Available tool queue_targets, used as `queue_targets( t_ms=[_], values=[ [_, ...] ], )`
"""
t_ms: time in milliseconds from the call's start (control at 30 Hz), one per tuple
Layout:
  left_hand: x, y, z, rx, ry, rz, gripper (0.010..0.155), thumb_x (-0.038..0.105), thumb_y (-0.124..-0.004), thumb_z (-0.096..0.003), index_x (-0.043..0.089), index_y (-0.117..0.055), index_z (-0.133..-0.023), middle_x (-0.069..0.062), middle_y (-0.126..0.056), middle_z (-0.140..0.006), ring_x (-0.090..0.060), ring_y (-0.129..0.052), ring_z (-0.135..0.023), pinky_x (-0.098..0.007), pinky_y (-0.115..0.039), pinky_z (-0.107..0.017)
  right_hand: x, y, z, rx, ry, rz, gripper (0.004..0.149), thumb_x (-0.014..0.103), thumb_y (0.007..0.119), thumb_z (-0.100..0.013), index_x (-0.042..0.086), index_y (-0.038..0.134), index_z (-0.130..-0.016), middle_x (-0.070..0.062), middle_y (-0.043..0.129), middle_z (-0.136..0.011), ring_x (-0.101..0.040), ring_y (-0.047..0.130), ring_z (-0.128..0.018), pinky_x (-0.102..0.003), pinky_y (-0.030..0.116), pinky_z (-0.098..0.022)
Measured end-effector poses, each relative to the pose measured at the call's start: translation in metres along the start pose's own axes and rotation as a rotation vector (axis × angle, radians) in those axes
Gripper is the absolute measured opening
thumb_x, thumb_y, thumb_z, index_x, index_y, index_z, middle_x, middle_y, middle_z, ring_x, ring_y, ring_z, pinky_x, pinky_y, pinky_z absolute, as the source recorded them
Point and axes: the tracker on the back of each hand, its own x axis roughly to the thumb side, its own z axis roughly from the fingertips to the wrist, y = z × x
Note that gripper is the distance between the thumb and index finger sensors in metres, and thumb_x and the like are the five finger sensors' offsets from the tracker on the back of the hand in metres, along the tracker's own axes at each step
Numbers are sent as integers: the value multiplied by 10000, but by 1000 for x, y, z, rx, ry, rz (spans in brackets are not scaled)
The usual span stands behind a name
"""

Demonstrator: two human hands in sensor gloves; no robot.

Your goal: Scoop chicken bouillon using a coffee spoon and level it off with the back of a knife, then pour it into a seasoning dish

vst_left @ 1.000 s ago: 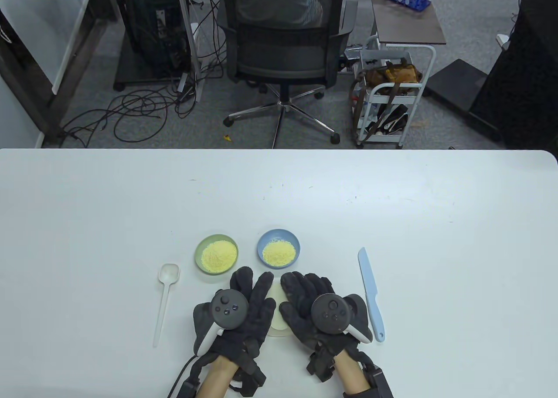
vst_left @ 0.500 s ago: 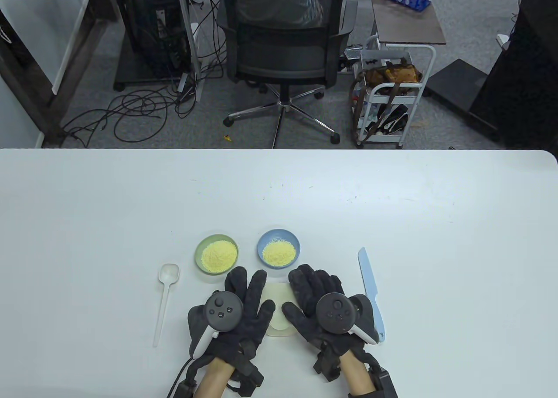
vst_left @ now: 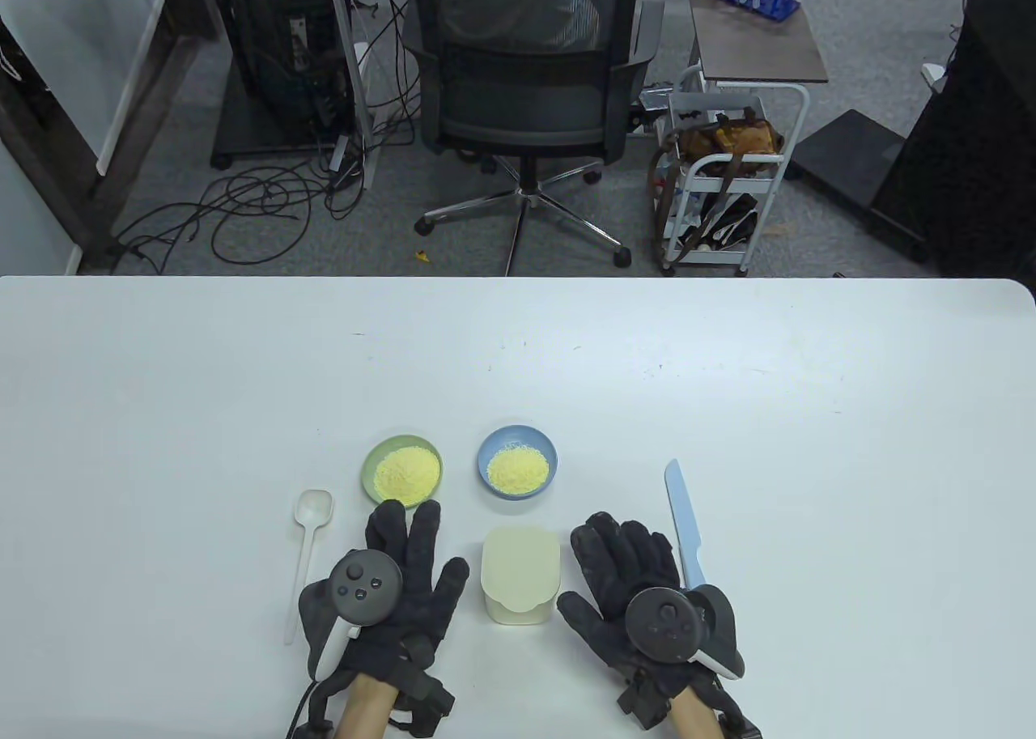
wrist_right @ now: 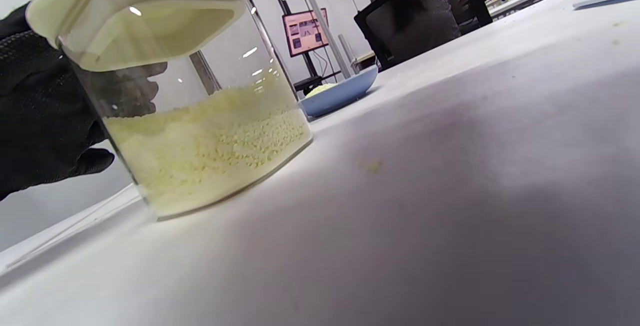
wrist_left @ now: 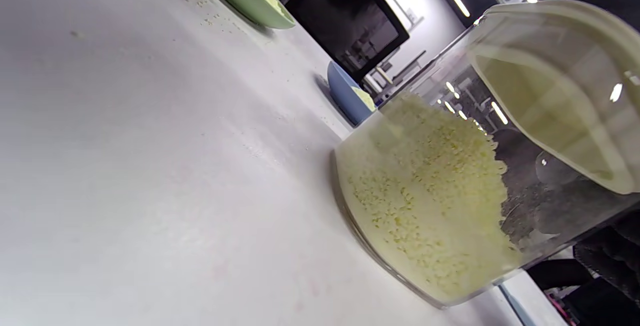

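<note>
A clear jar [vst_left: 520, 573] with a closed cream lid stands near the table's front edge, part full of yellow chicken bouillon [wrist_left: 430, 191]. My left hand [vst_left: 409, 557] lies flat and open to the left of it, holding nothing. My right hand [vst_left: 619, 557] lies flat and open to the right, also apart from the jar. A white coffee spoon [vst_left: 303, 553] lies left of the left hand. A pale blue knife [vst_left: 686, 528] lies right of the right hand, its handle under the tracker. A green dish [vst_left: 402, 472] and a blue seasoning dish [vst_left: 517, 461] behind the jar each hold bouillon.
In the right wrist view the jar [wrist_right: 200, 135] stands before the blue dish [wrist_right: 340, 95], with the left glove [wrist_right: 35, 115] behind it. A few loose granules lie on the white table [vst_left: 728, 415]. An office chair [vst_left: 526, 83] and a cart [vst_left: 720, 172] stand beyond the far edge.
Both hands have slid apart from over the jar, the left one leftward and the right one rightward and nearer the front edge. The jar's lid now shows fully.
</note>
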Motion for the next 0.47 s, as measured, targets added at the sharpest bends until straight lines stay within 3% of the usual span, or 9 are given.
queue_targets(
  t_ms=[167,467],
  values=[
    [-2,-1,-2,-7,13,18,881,807,-465,-343,447,-152,-1083,33,110,-1109,-203,80,-1108,-617,54,-682,0,-4,8,-52,-18,18,736,581,541,-510,170,283,-1064,-180,221,-1159,-582,237,-982,-708,82,-670],
    [2,-2,-1,-16,5,5,872,803,-459,-344,451,-151,-1080,37,114,-1106,-200,85,-1106,-614,56,-681,2,-3,8,-31,-21,47,734,580,543,-510,169,296,-1065,-182,233,-1160,-584,244,-981,-708,88,-671]
  ],
)
